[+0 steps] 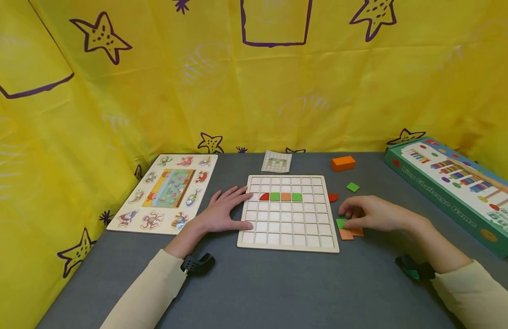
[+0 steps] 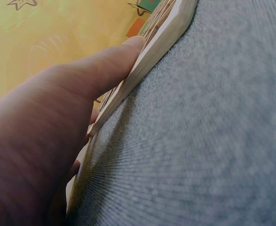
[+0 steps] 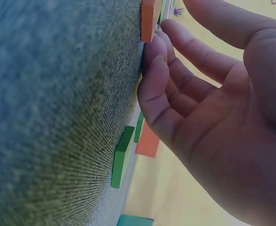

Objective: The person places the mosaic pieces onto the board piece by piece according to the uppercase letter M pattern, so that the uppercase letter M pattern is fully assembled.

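Observation:
A wooden grid board (image 1: pixel 286 217) lies flat, with one row holding a red rounded piece (image 1: pixel 264 197), a green square (image 1: pixel 275 196), an orange square (image 1: pixel 286 196) and another green square (image 1: pixel 296 197). Along the board's left side rests my left hand (image 1: pixel 221 212), fingers spread; its thumb (image 2: pixel 112 66) touches the edge. Right of the board, my right hand (image 1: pixel 371 213) hovers low over a loose green tile (image 1: pixel 340 223) and several orange tiles (image 1: pixel 346 234). Its fingers are loosely bent, fingertips right beside an orange tile (image 3: pixel 149 21), and no piece shows between them.
A pattern card (image 1: pixel 276 161) lies behind the board. An orange block (image 1: pixel 343 163), a green tile (image 1: pixel 353 187) and a red piece (image 1: pixel 333 197) lie to the right. A sea-animal puzzle (image 1: pixel 159 221) is at left, a game box (image 1: pixel 455 196) at far right.

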### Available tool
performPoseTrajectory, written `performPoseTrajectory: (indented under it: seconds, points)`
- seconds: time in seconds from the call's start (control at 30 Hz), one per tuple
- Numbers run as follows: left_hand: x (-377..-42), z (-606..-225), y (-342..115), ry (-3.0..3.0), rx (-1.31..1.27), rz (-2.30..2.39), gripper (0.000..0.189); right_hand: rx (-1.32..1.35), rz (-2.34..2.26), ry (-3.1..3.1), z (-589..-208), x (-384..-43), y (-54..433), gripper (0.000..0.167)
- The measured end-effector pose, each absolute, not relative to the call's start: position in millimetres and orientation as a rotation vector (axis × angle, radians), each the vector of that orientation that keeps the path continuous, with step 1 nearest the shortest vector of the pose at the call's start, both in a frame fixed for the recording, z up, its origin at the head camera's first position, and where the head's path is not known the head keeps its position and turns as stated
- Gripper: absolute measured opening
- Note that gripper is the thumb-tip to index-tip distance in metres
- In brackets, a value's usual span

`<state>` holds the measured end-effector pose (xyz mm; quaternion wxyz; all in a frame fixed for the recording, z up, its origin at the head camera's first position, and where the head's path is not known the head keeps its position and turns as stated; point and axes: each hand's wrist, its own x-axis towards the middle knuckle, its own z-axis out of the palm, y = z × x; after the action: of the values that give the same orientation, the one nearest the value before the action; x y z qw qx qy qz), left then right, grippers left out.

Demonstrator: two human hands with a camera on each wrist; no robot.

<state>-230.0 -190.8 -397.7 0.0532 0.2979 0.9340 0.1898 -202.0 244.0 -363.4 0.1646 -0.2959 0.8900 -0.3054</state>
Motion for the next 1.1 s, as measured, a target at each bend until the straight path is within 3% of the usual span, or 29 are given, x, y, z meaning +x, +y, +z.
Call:
performPoseTrajectory:
  seconds: [0.4, 0.8, 1.1]
  points:
    - [-229.5, -395.9, -193.5, 2.844, 0.890, 0.584, 0.091, -0.797, -0.866, 2.632, -360.8, -220.9, 240.5, 0.025]
    - [-228.8, -396.7, -190.2, 2.831, 0.888, 0.591, 0.091, -0.706, -0.841, 2.638, -364.3, -245.7, 233.9, 0.032]
    - [-230.8, -398.3, -191.3, 2.831, 0.883, 0.577, 0.092, -0.777, -0.767, 2.637, -364.0, -251.2, 225.0, 0.028]
